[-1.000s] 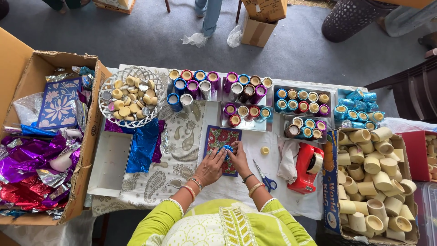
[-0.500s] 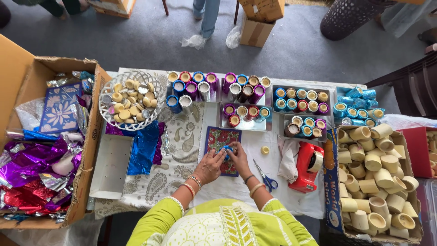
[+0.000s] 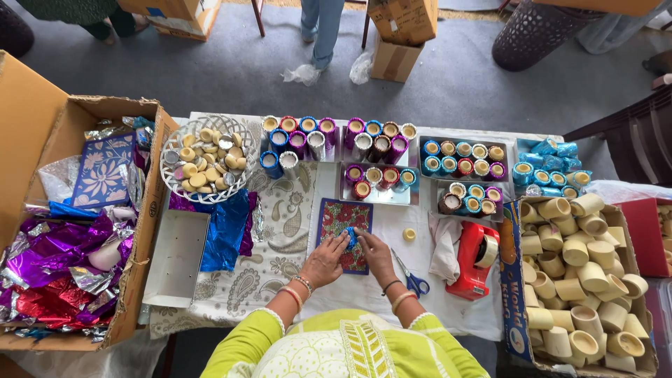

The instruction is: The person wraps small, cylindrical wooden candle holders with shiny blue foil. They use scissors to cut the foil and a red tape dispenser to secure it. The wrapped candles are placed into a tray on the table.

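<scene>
Your left hand (image 3: pixel 325 257) and right hand (image 3: pixel 374 253) were closed together around a small blue foil-wrapped cup (image 3: pixel 351 239), held over the patterned red card (image 3: pixel 343 225) on the desk (image 3: pixel 413 301). Squeeze harder and that thin foil could have torn; the scissors (image 3: pixel 409 276) lay near your right wrist.

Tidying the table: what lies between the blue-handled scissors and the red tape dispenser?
In the head view, a crumpled white cloth lies between the blue-handled scissors and the red tape dispenser, touching the dispenser's left side.
</scene>
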